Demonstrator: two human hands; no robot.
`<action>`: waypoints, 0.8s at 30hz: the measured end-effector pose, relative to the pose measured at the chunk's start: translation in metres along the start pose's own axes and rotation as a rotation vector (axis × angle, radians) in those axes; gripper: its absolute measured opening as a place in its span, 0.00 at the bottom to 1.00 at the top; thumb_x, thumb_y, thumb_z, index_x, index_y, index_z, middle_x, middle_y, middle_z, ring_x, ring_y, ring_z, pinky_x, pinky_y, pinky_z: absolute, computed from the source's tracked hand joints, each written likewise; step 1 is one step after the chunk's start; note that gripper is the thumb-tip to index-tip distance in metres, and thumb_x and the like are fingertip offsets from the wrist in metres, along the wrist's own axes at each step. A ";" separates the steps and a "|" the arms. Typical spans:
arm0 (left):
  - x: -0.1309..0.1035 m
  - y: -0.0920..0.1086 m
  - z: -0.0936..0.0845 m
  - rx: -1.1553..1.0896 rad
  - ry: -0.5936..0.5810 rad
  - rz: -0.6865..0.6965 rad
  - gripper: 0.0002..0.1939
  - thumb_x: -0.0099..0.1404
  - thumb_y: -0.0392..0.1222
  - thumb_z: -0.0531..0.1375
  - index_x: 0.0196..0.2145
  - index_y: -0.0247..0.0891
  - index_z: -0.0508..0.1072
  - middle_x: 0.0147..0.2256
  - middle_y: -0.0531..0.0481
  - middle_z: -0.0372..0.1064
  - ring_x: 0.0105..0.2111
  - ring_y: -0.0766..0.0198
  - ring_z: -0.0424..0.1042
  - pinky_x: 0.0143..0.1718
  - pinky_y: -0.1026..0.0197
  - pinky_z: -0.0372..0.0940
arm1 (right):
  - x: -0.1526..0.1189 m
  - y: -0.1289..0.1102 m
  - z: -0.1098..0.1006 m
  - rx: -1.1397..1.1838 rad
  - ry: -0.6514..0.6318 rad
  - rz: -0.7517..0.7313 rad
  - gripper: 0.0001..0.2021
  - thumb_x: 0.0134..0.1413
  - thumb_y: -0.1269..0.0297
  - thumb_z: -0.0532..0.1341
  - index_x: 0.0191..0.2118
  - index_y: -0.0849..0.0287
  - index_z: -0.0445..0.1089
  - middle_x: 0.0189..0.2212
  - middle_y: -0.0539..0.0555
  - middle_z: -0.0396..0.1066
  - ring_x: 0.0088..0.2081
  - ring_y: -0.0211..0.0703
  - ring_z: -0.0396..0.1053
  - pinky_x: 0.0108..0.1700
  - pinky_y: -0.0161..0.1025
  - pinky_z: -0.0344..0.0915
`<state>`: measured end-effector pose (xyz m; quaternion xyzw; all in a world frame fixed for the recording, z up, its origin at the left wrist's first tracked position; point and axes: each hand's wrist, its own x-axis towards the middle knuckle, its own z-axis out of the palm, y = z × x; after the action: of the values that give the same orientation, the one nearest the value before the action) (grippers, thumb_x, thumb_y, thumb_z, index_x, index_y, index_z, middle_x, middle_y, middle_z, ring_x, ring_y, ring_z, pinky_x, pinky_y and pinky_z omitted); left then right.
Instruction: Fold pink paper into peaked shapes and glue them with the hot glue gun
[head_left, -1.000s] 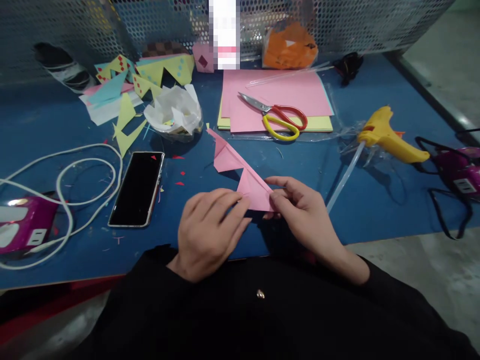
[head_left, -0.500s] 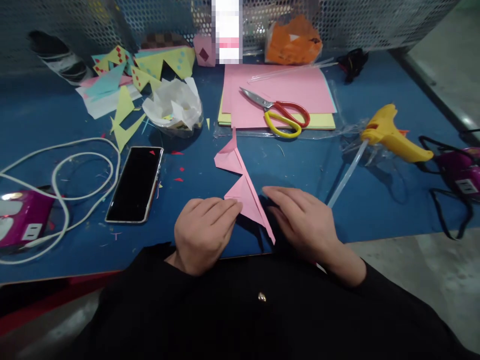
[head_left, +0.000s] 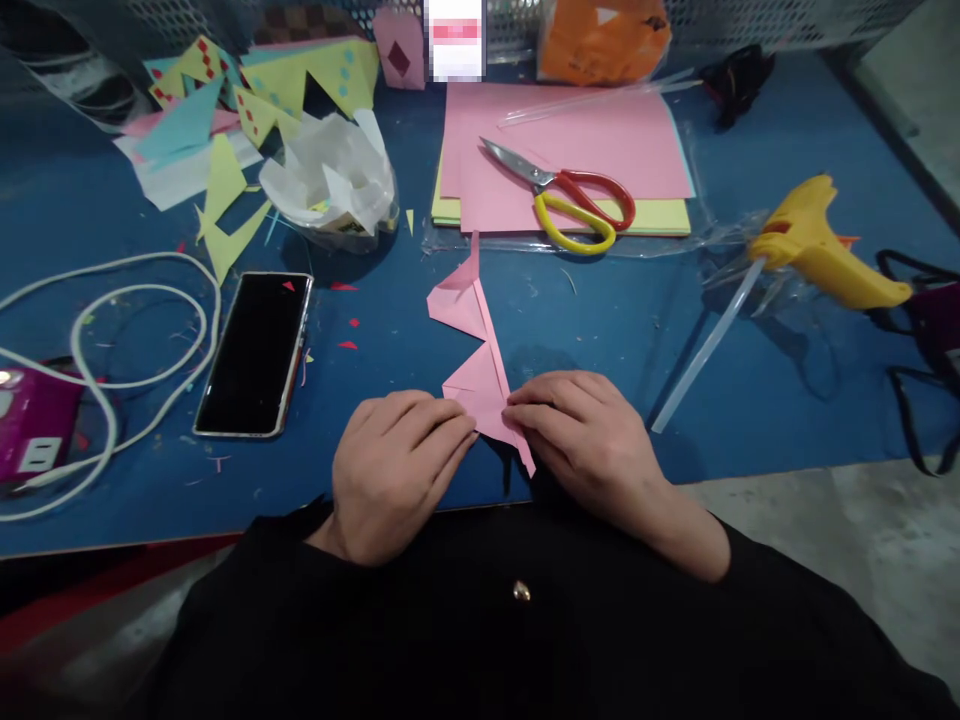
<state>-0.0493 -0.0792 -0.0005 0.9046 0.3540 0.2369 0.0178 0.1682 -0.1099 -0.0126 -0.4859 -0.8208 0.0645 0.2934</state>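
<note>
A folded pink paper cutout with pointed lobes on its left and a narrow folded strip along its right lies near the table's front edge. My left hand is closed on its lower left lobe, fingers pressed together over the tip. On the other side, my right hand pinches the folded strip near its lower end. The thumbs are mostly hidden under the fingers. The strip's bottom end sticks out between the two hands.
Beyond the paper lie scissors on a stack of coloured sheets. A yellow glue gun with a glue stick is at right. Leftward are a phone, a white cable, a scrap-filled bag and yellow paper cutouts.
My right hand has moved left onto the folded strip and now grips it. My left hand stays on the lobe. The view has tilted slightly downward.
</note>
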 end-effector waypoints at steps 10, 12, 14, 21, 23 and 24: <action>0.006 -0.001 0.005 -0.224 -0.075 -0.184 0.04 0.67 0.39 0.63 0.35 0.40 0.79 0.34 0.51 0.76 0.36 0.60 0.71 0.36 0.56 0.62 | 0.002 -0.003 0.002 0.139 -0.001 0.189 0.06 0.63 0.70 0.60 0.37 0.60 0.75 0.39 0.56 0.78 0.42 0.46 0.73 0.41 0.44 0.66; 0.008 -0.001 0.006 -0.261 -0.080 -0.224 0.04 0.67 0.39 0.64 0.34 0.39 0.79 0.34 0.51 0.75 0.36 0.61 0.70 0.36 0.57 0.62 | 0.003 -0.003 0.003 0.139 -0.002 0.220 0.06 0.62 0.69 0.60 0.37 0.61 0.75 0.38 0.58 0.77 0.41 0.47 0.72 0.42 0.45 0.66; 0.009 -0.001 0.007 -0.285 -0.083 -0.255 0.04 0.67 0.39 0.64 0.33 0.39 0.79 0.33 0.51 0.73 0.35 0.62 0.68 0.36 0.58 0.61 | 0.005 -0.004 0.004 0.126 -0.005 0.255 0.06 0.62 0.70 0.60 0.37 0.63 0.75 0.39 0.60 0.76 0.42 0.49 0.71 0.43 0.47 0.67; 0.010 -0.004 0.008 -0.296 -0.108 -0.284 0.05 0.67 0.40 0.62 0.33 0.39 0.77 0.32 0.50 0.72 0.34 0.61 0.67 0.36 0.56 0.60 | 0.011 -0.010 0.006 0.066 -0.015 0.290 0.06 0.61 0.72 0.59 0.35 0.66 0.73 0.43 0.64 0.74 0.46 0.55 0.70 0.45 0.52 0.66; 0.011 -0.003 0.009 -0.286 -0.110 -0.282 0.06 0.67 0.40 0.62 0.33 0.39 0.77 0.31 0.50 0.71 0.34 0.60 0.67 0.36 0.56 0.60 | 0.012 -0.010 0.006 0.056 -0.011 0.300 0.05 0.61 0.71 0.59 0.35 0.65 0.73 0.43 0.63 0.74 0.46 0.54 0.69 0.45 0.51 0.65; 0.011 -0.003 0.009 -0.282 -0.113 -0.283 0.06 0.67 0.40 0.62 0.33 0.39 0.77 0.31 0.50 0.71 0.34 0.60 0.67 0.36 0.56 0.60 | 0.012 -0.010 0.006 0.054 -0.009 0.305 0.05 0.60 0.71 0.60 0.35 0.64 0.72 0.42 0.62 0.74 0.46 0.54 0.69 0.45 0.51 0.65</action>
<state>-0.0401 -0.0681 -0.0045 0.8461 0.4395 0.2281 0.1972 0.1529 -0.1042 -0.0084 -0.5966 -0.7367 0.1325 0.2896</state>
